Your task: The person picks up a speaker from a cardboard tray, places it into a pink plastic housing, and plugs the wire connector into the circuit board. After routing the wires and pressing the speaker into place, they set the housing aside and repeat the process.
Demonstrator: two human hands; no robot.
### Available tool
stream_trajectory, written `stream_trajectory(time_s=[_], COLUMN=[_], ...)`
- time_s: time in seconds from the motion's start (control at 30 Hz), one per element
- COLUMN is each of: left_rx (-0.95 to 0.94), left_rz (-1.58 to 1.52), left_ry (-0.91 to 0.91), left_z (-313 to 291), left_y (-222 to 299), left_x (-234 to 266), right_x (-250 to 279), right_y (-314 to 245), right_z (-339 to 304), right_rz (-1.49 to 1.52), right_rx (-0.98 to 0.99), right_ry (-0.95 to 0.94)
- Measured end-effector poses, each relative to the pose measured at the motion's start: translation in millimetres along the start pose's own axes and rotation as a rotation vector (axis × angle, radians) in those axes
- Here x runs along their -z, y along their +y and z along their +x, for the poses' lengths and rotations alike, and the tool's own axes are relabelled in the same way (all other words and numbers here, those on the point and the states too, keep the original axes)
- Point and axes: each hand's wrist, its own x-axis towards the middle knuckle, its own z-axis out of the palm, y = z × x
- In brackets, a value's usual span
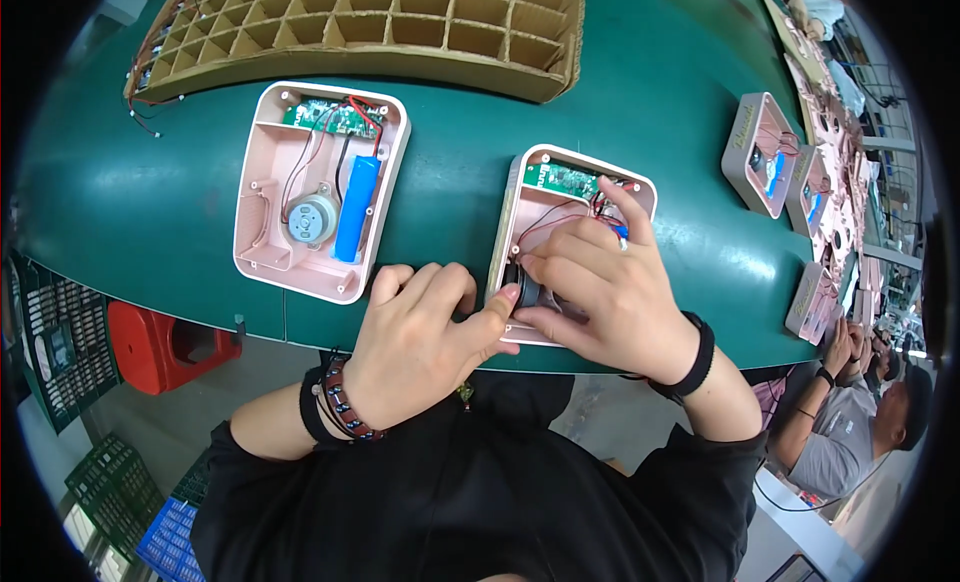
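A pale pink plastic housing [648, 194] lies face up before me, with a green circuit board [560, 179] at its far end and red and black wires inside. My right hand [605, 282] reaches into it, thumb and fingers closed around a black round part [522, 284] at the left wall; the hand hides much of that part. On the same wall my left hand [425, 327] is closed, its thumb pressed over the edge against the black part. To the left, a second pink housing [250, 197] holds a round metal motor [312, 220] and a blue cylindrical battery [357, 209].
A cardboard divider box [350, 57] stands at the far side of the green table [450, 122]. More pink housings [745, 152] line the right, where a co-worker [840, 432] sits. Below left are a red stool [150, 347] and plastic crates [115, 492].
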Motion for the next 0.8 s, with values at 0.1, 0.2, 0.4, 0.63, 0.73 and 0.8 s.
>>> stream_trajectory(time_s=[0.1,0.2,0.4,0.63,0.73,0.8], left_rx=[-0.028,-0.085,-0.134,-0.128,-0.101,-0.09], left_rz=[-0.083,-0.014,-0.033,0.031,0.048,0.046], left_ry=[0.046,0.005,0.02,-0.067,-0.073,-0.101], left_z=[4,8,12,10,8,8], left_y=[3,8,11,8,9,10], left_x=[-4,0,-7,-7,-8,-6], right_x=[2,8,16,36,42,46], right_y=[4,5,1,11,17,15], right_z=[-9,-21,-39,-49,-37,-36], right_rz=[-0.011,-0.026,-0.071,-0.174,-0.224,-0.178], right_rx=[0.037,0.042,0.062,-0.001,-0.068,-0.04], right_ry=[0.013,-0.032,0.099,0.374,0.287,0.269])
